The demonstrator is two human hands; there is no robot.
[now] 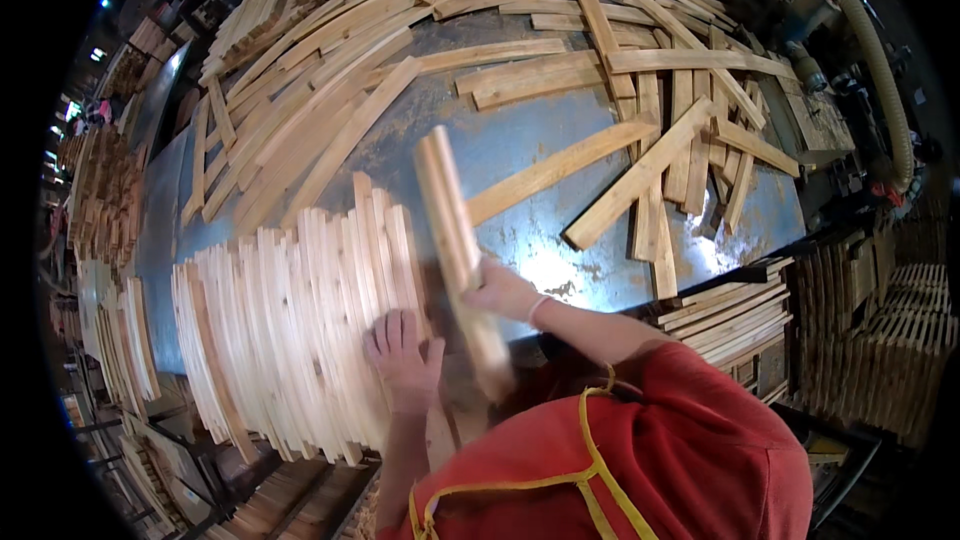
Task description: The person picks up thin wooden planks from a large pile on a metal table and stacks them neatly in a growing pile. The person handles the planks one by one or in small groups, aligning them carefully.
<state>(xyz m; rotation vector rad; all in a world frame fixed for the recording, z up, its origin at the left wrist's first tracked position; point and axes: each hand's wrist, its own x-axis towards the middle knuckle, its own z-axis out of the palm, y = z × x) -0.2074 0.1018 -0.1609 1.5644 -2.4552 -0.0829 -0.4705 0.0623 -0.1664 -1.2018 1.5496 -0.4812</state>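
My right hand (503, 292) grips a wooden slat (448, 210) near its middle and holds it tilted above the table's front edge; the slat is smeared by motion. To its left, my left hand (404, 348) rests with fingers spread on the right end of a row of pale wooden slats (290, 325). These stand close side by side, with a few at the right end sticking out farther than the others. The metal table (390, 165) carries the row at its near left.
Loose boards (330, 120) lie in a heap over the table's far left. More boards (690, 130) cross each other at the right. Stacked slats (735, 325) stand off the table's right front. A ribbed hose (880, 70) hangs at the far right.
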